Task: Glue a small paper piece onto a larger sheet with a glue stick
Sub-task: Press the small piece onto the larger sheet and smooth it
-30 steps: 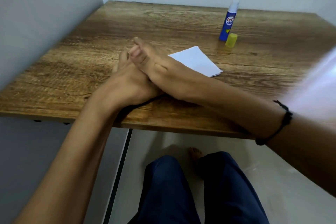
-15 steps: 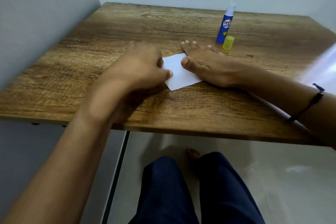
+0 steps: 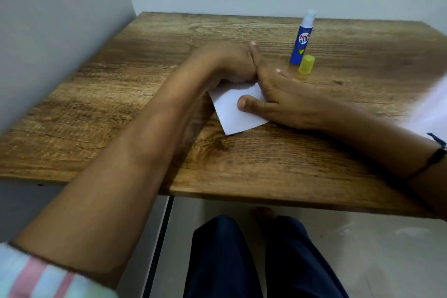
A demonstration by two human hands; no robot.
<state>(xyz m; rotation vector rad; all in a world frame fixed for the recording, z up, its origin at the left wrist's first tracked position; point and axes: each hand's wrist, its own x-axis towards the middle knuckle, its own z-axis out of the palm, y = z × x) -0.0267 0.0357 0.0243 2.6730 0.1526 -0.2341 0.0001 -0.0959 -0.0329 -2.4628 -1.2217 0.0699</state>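
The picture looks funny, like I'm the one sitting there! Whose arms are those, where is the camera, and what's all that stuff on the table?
The camera sits on a person's head and looks down, so you see their own arms and knees. No robot here, just two bare hands. The right hand lies flat on a white paper, thumb pressing it onto the wooden table. The left hand is blurry and rests at the paper's far edge; I can't tell if it grips anything. Behind them stands a blue glue stick, open, with its yellow cap beside it. Nobody holds the glue.
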